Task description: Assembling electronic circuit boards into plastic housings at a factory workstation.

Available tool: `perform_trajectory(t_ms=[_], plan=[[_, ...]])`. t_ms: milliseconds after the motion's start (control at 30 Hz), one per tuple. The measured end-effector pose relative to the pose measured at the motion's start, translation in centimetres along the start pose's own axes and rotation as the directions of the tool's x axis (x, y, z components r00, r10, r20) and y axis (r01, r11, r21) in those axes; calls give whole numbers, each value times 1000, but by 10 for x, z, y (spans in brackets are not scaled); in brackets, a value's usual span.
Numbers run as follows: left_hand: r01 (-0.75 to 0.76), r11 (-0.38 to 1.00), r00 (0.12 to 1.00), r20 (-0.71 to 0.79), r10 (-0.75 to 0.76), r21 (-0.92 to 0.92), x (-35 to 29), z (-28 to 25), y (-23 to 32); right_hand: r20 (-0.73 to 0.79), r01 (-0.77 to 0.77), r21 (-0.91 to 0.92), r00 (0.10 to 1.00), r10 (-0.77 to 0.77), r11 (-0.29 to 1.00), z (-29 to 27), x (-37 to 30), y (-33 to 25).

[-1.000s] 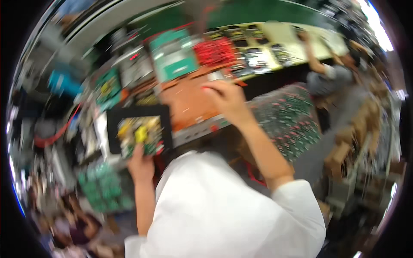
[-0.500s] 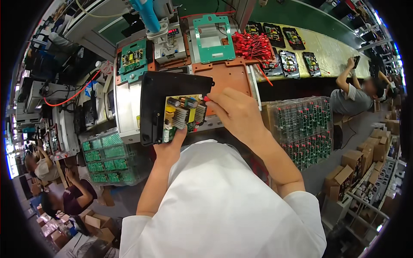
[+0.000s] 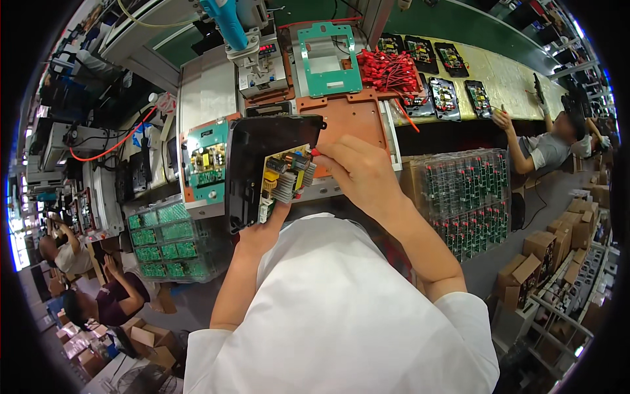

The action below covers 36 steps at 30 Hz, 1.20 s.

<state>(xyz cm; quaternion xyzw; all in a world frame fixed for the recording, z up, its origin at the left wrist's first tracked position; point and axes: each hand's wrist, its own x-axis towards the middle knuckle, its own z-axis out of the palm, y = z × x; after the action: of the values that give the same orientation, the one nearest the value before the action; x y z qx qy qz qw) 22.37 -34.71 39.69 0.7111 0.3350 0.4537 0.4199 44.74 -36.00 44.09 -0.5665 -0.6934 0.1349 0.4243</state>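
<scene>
My left hand (image 3: 264, 231) grips a black plastic housing (image 3: 254, 141) by its near edge, holding it tilted above the bench. A circuit board (image 3: 287, 176) with a finned heat sink, capacitors and yellow parts sits at the housing's right side; whether it is fastened there I cannot tell. At the board's upper right corner, my right hand (image 3: 357, 167) pinches a small red connector (image 3: 315, 152) between thumb and fingertips. Left of the housing, a green and orange fixture (image 3: 205, 185) carries another circuit board (image 3: 209, 157).
Behind stand a blue electric screwdriver (image 3: 226, 25), a green frame (image 3: 328, 84), an orange tray (image 3: 348, 117) and piled red leads (image 3: 388, 72). Assembled black units (image 3: 443, 97) lie on the right bench. Board-filled trays flank me: left stack (image 3: 167, 243), right stack (image 3: 462, 203). A co-worker (image 3: 548, 141) sits at right.
The housing has shifted slightly right and nearer, and tipped. The green and orange fixture at left has moved toward me. At right, the co-worker's hands have moved apart.
</scene>
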Motion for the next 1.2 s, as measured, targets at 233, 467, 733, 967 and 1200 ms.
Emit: perform_trajectory(t_ms=[233, 467, 733, 967, 1200], plan=[[-51, 997, 997, 61, 47, 54, 2, -1, 4, -103, 93, -63, 990, -99, 994, 8, -7, 2], [-249, 881, 967, 148, 205, 402, -7, 1, -6, -174, 119, -67, 976, -129, 991, 1, -12, 5], [-118, 964, 986, 146, 84, 239, -5, 10, 4, -266, 91, -31, 959, -96, 995, -3, -17, 7], [27, 933, 964, 238, -120, 360, -5, -7, 0, -127, 136, 50, 984, -129, 989, 9, -20, 21], [501, 702, 840, 90, -535, -506, 32, 35, -15, -15, -391, 667, 844, 537, 634, -46, -57, 64]])
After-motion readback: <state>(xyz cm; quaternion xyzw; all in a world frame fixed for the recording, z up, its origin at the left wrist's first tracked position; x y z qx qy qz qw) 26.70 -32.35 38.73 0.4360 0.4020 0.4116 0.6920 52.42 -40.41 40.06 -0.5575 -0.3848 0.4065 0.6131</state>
